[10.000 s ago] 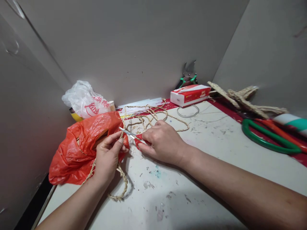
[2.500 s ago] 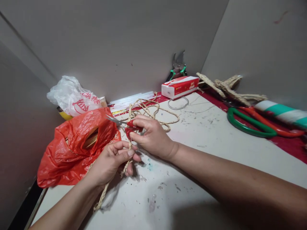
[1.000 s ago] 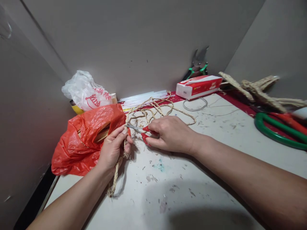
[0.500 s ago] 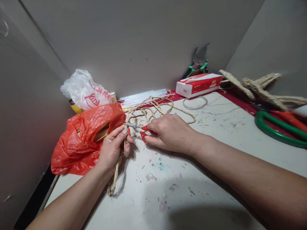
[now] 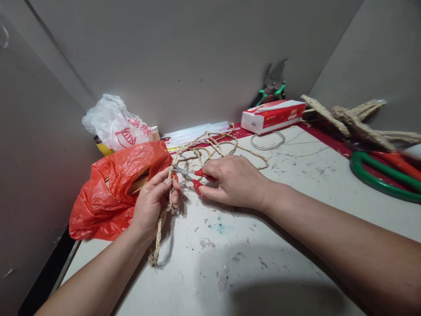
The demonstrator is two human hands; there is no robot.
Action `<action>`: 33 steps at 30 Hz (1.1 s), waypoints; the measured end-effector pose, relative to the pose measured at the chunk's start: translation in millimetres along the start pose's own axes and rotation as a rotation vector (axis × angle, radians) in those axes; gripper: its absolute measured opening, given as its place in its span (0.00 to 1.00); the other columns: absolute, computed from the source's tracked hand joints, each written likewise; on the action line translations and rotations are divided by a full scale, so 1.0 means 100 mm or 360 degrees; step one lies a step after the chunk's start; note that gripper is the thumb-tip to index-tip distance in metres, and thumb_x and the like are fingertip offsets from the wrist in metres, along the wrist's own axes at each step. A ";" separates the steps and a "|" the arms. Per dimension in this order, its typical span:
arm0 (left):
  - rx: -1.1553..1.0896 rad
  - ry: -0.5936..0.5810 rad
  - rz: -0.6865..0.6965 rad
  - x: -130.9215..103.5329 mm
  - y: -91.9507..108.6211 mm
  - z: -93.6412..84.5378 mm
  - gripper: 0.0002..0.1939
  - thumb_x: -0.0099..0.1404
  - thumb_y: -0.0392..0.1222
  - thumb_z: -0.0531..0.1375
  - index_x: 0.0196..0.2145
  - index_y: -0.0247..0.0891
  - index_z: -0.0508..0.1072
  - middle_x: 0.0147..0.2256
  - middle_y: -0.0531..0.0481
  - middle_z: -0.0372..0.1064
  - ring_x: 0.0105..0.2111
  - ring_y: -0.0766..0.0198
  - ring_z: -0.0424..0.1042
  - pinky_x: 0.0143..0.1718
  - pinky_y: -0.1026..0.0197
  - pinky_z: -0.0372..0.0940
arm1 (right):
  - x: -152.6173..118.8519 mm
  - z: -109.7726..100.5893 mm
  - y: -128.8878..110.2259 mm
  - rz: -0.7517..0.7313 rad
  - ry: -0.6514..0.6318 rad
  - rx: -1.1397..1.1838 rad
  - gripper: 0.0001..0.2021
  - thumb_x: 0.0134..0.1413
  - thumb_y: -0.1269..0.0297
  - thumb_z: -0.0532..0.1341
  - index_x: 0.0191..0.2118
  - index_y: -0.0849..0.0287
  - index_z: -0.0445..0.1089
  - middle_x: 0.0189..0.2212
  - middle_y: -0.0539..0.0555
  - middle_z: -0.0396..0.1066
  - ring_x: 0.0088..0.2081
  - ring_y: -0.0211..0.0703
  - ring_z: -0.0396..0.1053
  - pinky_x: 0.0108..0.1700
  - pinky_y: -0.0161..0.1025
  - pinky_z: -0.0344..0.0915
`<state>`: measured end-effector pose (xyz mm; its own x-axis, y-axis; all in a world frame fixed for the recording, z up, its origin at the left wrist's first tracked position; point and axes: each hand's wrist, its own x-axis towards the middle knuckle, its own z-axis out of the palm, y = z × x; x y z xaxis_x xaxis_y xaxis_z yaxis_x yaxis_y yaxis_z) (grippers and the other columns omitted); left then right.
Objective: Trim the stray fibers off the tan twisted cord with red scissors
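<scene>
Head view: I see the left hand pinching the braided cord toward the surface's left edge, beside the red bag; the right hand grips scissors, blades parted at the cord. I'd hold it taut, fingertips clear.
</scene>
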<state>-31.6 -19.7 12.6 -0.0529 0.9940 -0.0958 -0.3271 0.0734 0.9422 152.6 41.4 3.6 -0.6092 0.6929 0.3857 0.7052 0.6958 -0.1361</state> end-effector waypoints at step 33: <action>-0.0572 -0.0149 -0.0266 0.07 0.08 -0.06 0.08 0.58 0.25 0.52 0.33 0.32 0.68 0.25 0.53 0.61 0.16 0.77 0.54 0.15 0.74 0.52 | 0.01 -0.01 0.10 -0.0161 0.0079 -0.0068 0.13 0.53 0.56 0.56 0.33 0.60 0.72 0.28 0.53 0.71 0.33 0.43 0.64 0.36 0.41 0.51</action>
<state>-40.6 -12.8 17.4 0.1095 0.9751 -0.1931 -0.6335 0.2181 0.7423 159.9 48.6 3.6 -0.6601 0.6084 0.4406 0.6565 0.7523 -0.0553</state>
